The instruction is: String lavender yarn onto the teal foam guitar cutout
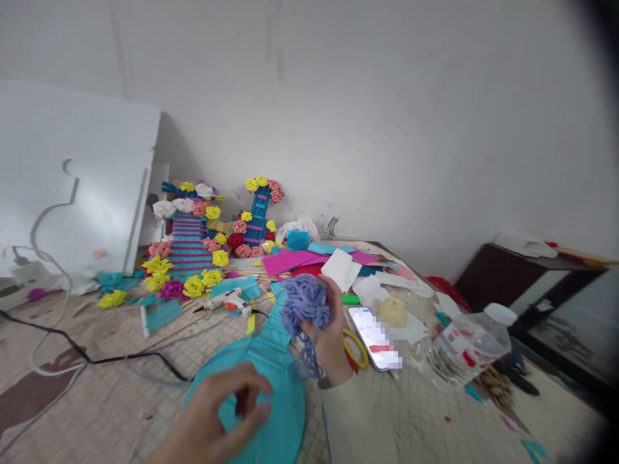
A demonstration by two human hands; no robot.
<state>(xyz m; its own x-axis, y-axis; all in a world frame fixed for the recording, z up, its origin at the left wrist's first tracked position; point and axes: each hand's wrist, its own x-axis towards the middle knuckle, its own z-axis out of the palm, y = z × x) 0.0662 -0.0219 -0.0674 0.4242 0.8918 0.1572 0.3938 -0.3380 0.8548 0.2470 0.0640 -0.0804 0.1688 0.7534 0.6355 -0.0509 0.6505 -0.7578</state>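
- Holding a ball of purple yarn (304, 301) up in my right hand (333, 338): the fingers are wrapped round its right side, and the ball sits at the centre of the view, above the floor.
- Loose yarn strands (309, 362) hang from the ball, down past my wrist and across the teal cutout (273, 386).
- My left hand (213, 412) is low in the view with the fingers curled in close to the thumb, a narrow pinch resting on the round lower part of the teal cutout. I cannot tell whether anything is caught between the fingertips.
- The teal cutout lies flat on the tiled floor (111, 412), with its narrow neck pointing away from me and running under the yarn ball.
- Just right of my right hand lie a yellow scissors handle (356, 351) and a phone (374, 338) with its screen lit.
- Further right, a clear plastic bottle (464, 351) lies on its side.
- Beyond the cutout is a glue gun (227, 299), with loose sheets of coloured paper (290, 260) spread behind it.
- Two striped stands covered in paper flowers, one at (188, 248) and one at (256, 216), are propped near the wall.
- A white board (72, 193) leans at the left, and a black cable (97, 359) crosses the floor in front of it.
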